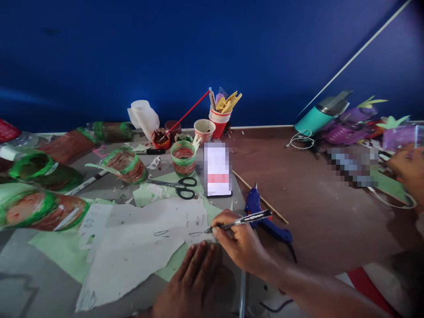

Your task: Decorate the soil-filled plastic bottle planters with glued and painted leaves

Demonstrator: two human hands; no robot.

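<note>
My right hand [236, 240] grips a black pen [251, 217], its tip touching the right part of a torn white sheet of paper [132, 247]. Small outlined shapes are drawn on that sheet, several near the pen tip and more at its lower left corner. Fingers stretched out, my left hand [194, 278] lies flat at the lower right edge of the paper. Green paper [59, 249] shows under the white sheet. Beyond the hands a phone [217, 170] with a lit, blurred screen lies on the table. Black-handled scissors [185, 187] rest left of the phone.
A blue glue gun [261, 214] and a thin wooden stick [265, 201] lie right of the phone. Painted green-and-brown containers [183, 161] stand at left and centre. Paper cups [220, 121] line the wall. Another person's hand [407, 165] is at far right, near a turquoise bottle [314, 119].
</note>
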